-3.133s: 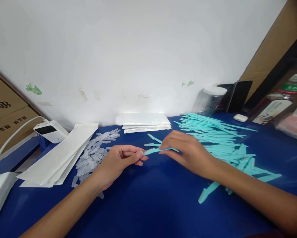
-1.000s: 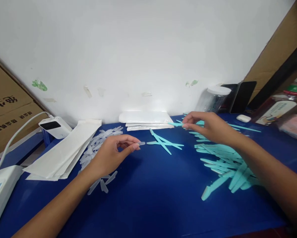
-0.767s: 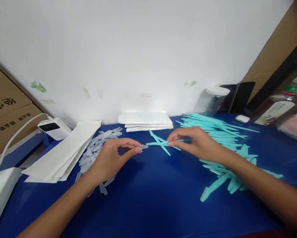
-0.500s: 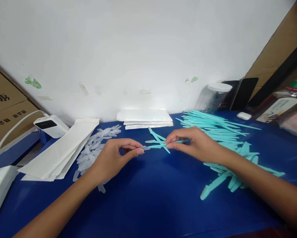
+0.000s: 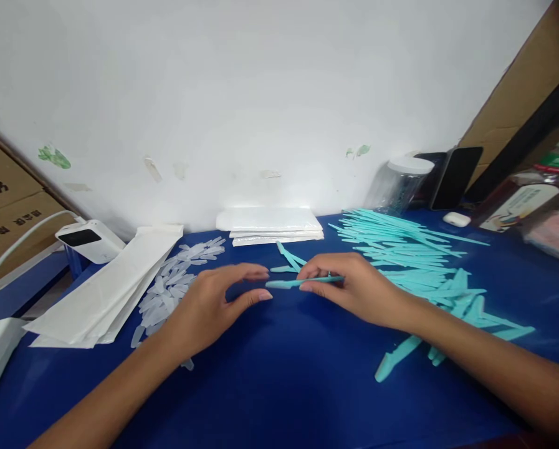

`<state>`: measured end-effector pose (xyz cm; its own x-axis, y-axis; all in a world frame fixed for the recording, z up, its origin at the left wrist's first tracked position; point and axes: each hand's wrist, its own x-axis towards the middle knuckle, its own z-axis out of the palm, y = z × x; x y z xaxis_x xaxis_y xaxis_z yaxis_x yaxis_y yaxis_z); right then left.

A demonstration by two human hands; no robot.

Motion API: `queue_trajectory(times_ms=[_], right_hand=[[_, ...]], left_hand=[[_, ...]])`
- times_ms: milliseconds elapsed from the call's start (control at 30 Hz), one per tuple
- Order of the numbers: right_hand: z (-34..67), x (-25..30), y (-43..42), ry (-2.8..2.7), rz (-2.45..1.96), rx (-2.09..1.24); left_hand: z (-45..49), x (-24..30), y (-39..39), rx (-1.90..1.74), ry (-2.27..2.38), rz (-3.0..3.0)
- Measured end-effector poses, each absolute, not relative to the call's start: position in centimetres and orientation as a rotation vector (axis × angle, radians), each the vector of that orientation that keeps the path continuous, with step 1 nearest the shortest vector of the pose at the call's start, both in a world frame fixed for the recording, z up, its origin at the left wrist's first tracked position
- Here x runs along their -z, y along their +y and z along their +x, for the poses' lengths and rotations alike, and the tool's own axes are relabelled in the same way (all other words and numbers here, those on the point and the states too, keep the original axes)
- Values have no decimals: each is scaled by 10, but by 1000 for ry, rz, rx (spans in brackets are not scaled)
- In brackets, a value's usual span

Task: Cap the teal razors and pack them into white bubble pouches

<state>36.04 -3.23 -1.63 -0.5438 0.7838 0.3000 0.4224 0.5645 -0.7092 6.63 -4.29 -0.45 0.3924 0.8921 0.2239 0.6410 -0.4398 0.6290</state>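
Between the thumb and fingers of my right hand (image 5: 358,284) is a teal eyebrow razor (image 5: 283,284), held level with its blade end pointing left. A translucent cap appears to cover that end. My left hand (image 5: 218,299) is just left of the tip, thumb and fingers apart and holding nothing. Behind the right fingers, a few more teal razors (image 5: 286,255) lie crossed on the table. Beside my left wrist spreads a pile of clear blade caps (image 5: 167,290). A large heap of teal razors (image 5: 391,234) lies beyond and beneath my right forearm.
White packets (image 5: 106,287) lie fanned out at left, near a white device (image 5: 90,240) with a cable. Another packet stack (image 5: 274,221) rests against the wall. At right stand a clear jar (image 5: 401,184), a dark phone (image 5: 457,178) and a bottle (image 5: 517,199).
My left fingers have let go of the clear cap and parted. The razor in my right hand now carries a cap on its tip and has shifted slightly left and down.
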Motion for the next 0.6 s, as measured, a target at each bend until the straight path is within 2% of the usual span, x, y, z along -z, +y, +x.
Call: queue_trajectory(times_ms=[100, 200, 333, 467, 600], right_hand=[[367, 20, -24, -2184, -984, -637], [373, 17, -17, -2188, -937, -524], [388, 8, -7, -2227, -971, -276], [413, 0, 9, -2234, -1148, -14], [440, -8, 23, -2195, -1403, 110]], left_hand=[[38, -8, -26, -791, 1503, 2487], [9, -22, -13, -405, 1614, 2449], [-11, -26, -6, -139, 1671, 2357], [-8, -18, -6, -18, 1659, 2300], [1, -12, -9, 14, 1650, 2289]])
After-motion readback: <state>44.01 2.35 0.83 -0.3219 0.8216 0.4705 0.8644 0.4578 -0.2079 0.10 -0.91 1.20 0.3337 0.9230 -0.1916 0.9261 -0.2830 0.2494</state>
